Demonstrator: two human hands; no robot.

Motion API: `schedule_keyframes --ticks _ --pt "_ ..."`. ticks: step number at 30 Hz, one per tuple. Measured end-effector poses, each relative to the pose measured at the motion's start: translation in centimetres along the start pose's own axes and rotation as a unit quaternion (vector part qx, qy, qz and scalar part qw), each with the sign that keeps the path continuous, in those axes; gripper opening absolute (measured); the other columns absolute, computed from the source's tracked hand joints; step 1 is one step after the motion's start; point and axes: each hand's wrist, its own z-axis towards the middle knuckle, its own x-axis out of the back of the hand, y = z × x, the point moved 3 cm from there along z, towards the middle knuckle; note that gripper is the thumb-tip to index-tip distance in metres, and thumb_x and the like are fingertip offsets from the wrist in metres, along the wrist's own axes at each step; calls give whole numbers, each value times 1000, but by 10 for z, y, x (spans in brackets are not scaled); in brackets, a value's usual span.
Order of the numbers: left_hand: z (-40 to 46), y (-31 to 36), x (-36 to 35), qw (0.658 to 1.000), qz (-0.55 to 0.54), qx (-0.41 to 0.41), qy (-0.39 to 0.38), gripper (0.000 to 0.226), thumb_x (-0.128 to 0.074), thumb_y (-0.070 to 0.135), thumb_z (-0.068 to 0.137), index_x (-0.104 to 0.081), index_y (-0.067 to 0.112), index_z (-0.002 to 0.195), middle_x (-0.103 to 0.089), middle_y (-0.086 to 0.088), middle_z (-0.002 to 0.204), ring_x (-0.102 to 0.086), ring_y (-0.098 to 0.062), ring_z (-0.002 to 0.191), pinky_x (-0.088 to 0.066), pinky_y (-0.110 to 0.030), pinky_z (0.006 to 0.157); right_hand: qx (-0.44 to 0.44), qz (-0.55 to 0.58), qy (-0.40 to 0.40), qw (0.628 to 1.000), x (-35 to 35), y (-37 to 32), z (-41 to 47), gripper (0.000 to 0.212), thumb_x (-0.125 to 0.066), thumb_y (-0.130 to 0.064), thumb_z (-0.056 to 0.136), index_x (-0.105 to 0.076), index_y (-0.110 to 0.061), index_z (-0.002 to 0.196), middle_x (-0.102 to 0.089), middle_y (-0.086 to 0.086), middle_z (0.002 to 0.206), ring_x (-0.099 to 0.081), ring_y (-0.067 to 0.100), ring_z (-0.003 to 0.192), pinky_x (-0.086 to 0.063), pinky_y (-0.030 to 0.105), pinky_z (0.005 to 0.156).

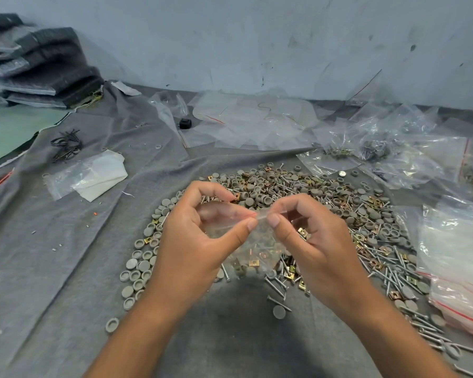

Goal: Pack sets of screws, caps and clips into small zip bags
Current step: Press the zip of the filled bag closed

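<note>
A small clear zip bag (253, 249) hangs between both hands above the pile, with brass clips and grey caps visible inside its lower part. My left hand (200, 238) pinches the bag's top edge between thumb and forefinger. My right hand (309, 236) pinches the same edge from the other side, thumbs almost touching. Beneath them a wide pile (298, 197) of grey round caps, brass square clips and long silver screws spreads over the grey cloth (66, 268).
A stack of empty zip bags with red strips (459, 268) lies at the right. Filled bags (393, 148) and loose plastic (257, 118) sit behind the pile. A bag with white paper (90, 175), black clips (66, 144) and folded dark fabric (38, 66) are at the left.
</note>
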Motion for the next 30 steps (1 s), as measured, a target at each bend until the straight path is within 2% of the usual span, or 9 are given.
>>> schedule_keyframes --ticks 2,5,12,19,24,29,30 --pt "2 -2 3 1000 -11 7 13 37 -86 32 73 -59 33 99 -79 -3 93 -76 -19 87 -59 -27 71 -27 67 9 997 4 4 1 11 -58 -34 99 -65 -27 95 -63 -13 84 -58 6 73 -45 17 61" --pt "4 -2 6 999 -13 13 26 35 -85 36 71 -60 40 94 -79 -3 92 -74 -17 82 -57 -27 68 -46 116 14 992 10 8 2 10 -58 -34 98 -65 -27 96 -63 -11 83 -58 4 74 -49 18 61" --pt "4 -4 9 999 -17 8 36 32 -85 35 73 -59 39 92 -78 -5 92 -74 -20 83 -60 -29 70 -46 125 -7 991 10 10 4 8 -64 -37 96 -68 -29 97 -66 -7 87 -61 9 78 -52 25 66" --pt "3 -4 3 1000 -22 -4 15 35 -85 32 75 -59 35 98 -79 -5 97 -75 -21 90 -58 -27 72 -31 114 7 993 5 10 1 7 -60 -33 100 -65 -29 96 -64 -11 82 -56 3 71 -45 14 60" --pt "1 -3 3 1000 -1 -23 14 32 -83 29 81 -55 34 95 -78 -6 94 -75 -24 84 -59 -28 69 -35 141 -17 989 1 8 -1 4 -60 -33 98 -64 -32 97 -64 -17 83 -56 -2 69 -44 11 58" --pt "1 -1 3 999 11 -29 11 32 -82 27 82 -54 30 97 -78 -6 94 -75 -25 87 -59 -29 72 -19 101 -30 994 2 5 -1 8 -67 -38 93 -68 -31 97 -70 -6 91 -64 15 78 -52 27 63" --pt "1 -1 3 1000 10 -25 10 34 -83 28 80 -55 30 99 -78 -6 94 -75 -25 89 -59 -32 73 -16 98 -25 995 2 6 -1 9 -67 -38 94 -68 -30 97 -70 -6 90 -64 16 77 -52 26 62"
